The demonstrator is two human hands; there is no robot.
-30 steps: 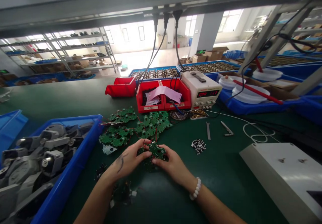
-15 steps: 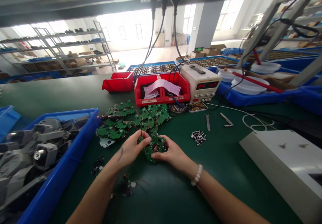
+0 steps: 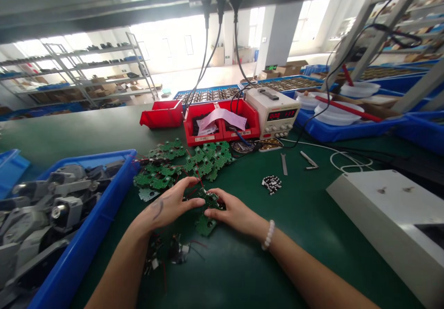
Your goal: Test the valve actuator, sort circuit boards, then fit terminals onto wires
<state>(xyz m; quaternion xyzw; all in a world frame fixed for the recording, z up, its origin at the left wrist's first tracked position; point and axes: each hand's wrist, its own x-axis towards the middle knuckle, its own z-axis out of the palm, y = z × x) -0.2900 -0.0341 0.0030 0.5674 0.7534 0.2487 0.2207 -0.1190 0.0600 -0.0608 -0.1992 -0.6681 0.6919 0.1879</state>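
My right hand grips a green circuit board by its right side, thumb in front and fingers behind. A red wire rises from this board's far edge. Below it shows another green board piece; whether the two are joined I cannot tell. On the left, my left hand has its thumb and forefinger apart, with the thumb tip close to the held board's left edge. Just beyond the hands lie piled green circuit boards with red wires, and a second pile sits to their left.
A blue bin of grey motor housings stands left. Small black-and-white parts, a wrench and a grey switch box lie right. Red bins and a power supply stand behind. Wired parts lie near my left forearm.
My left fingers have come off the board and spread apart. The board in my right hand has turned and tilted, with a lower green piece now showing beneath it.
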